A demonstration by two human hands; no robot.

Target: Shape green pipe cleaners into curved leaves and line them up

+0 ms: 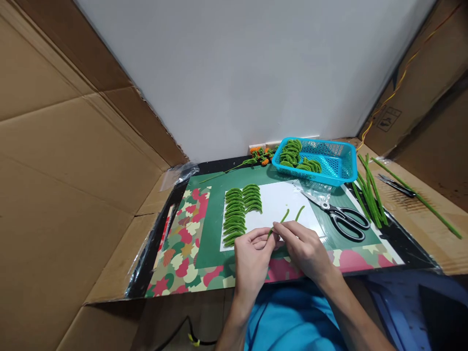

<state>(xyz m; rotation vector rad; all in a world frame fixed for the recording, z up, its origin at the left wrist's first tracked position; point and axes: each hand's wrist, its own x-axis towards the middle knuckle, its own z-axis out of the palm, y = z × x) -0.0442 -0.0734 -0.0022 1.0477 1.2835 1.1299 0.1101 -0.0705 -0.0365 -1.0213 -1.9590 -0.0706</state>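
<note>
Close together over the front of a white sheet (278, 195), my left hand (255, 251) and my right hand (306, 246) pinch one short green pipe cleaner (285, 215) between their fingertips. Its upper end sticks out past my fingers; the lower part is partly hidden by them. A second short pipe cleaner piece (300, 213) lies just beyond my right hand, apart from it. To the left, two columns of curved, folded green pipe cleaner pieces (234, 214) rest on the sheet, the left column longer. Black-handled scissors (345, 219) lie to the right, blades pointing up-left.
A blue basket (314, 179) at the back holds several folded green pieces. Long green pipe cleaners (371, 195) lie at right, near a dark pointed tool (397, 185). An orange-and-green pipe cleaner flower stem (261, 155) lies behind. Cardboard walls (73, 146) flank the green mat (210, 234).
</note>
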